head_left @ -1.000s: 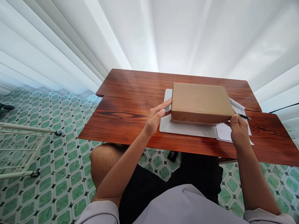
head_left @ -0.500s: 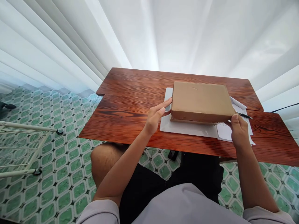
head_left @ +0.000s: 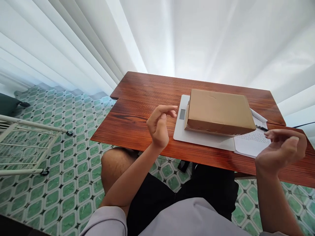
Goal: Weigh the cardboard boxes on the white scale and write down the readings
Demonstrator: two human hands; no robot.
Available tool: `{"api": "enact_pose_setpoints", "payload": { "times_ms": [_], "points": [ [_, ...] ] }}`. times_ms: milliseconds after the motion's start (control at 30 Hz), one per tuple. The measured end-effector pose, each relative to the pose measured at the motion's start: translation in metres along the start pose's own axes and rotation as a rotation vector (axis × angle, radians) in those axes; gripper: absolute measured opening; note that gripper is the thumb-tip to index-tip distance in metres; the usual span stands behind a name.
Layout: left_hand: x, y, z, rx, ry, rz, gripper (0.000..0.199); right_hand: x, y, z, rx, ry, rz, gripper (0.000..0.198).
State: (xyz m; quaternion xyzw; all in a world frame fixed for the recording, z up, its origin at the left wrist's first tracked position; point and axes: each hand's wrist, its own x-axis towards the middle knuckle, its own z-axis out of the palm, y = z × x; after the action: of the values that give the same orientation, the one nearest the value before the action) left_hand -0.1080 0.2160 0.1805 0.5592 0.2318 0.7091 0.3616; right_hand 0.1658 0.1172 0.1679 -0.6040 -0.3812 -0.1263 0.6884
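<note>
Wood table (head_left: 137, 111): box (head_left: 219, 109) on scale (head_left: 182, 129) w/ room each side, both hands empty, apart

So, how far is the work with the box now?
Done: the box sits on the scale. In hand: nothing; the left hand and right hand are off it, open. Left: the paper and pen lie untouched.

A cardboard box (head_left: 220, 111) sits on a white scale (head_left: 183, 127) on the desk (head_left: 145, 108), left hand (head_left: 158, 124) and right hand (head_left: 282, 149) hovering empty beside it.
</note>
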Motion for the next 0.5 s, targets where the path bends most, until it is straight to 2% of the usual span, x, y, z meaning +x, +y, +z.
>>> {"api": "enact_pose_setpoints", "payload": {
  "times_ms": [33,67,100,167,233,267,333,400,433,500],
  "points": [
    [0.001,0.012,0.001,0.008,-0.029,0.047,0.034,-0.004,-0.007,0.001,0.044,-0.005,-0.042,0.035],
    [0.001,0.025,0.002,0.011,-0.078,0.095,0.034,-0.009,-0.014,0.003,0.114,-0.072,-0.086,0.037],
    [0.0,0.038,0.004,0.017,-0.162,0.137,0.033,-0.015,-0.021,0.004,0.195,-0.2,-0.128,0.039],
    [-0.006,0.062,0.01,-0.022,-0.371,0.18,0.031,-0.03,-0.033,0.006,0.332,-0.532,-0.212,0.04],
    [-0.015,0.077,0.02,-0.14,-0.583,0.149,0.03,-0.045,-0.044,0.012,0.423,-0.907,-0.302,0.04],
    [-0.021,0.08,0.026,-0.245,-0.702,0.179,0.03,-0.053,-0.049,0.016,0.458,-1.076,-0.333,0.041],
    [-0.035,0.079,0.038,-0.358,-0.96,0.177,0.033,-0.067,-0.057,0.027,0.551,-1.287,-0.368,0.046],
    [-0.048,0.073,0.045,-0.397,-1.367,0.138,0.035,-0.079,-0.062,0.038,0.645,-1.451,-0.339,0.048],
    [-0.055,0.07,0.047,-0.422,-1.494,0.109,0.034,-0.084,-0.064,0.044,0.679,-1.533,-0.306,0.049],
    [-0.07,0.066,0.047,-0.398,-1.601,0.003,0.037,-0.093,-0.066,0.053,0.707,-1.658,-0.214,0.05]
  ]
}}
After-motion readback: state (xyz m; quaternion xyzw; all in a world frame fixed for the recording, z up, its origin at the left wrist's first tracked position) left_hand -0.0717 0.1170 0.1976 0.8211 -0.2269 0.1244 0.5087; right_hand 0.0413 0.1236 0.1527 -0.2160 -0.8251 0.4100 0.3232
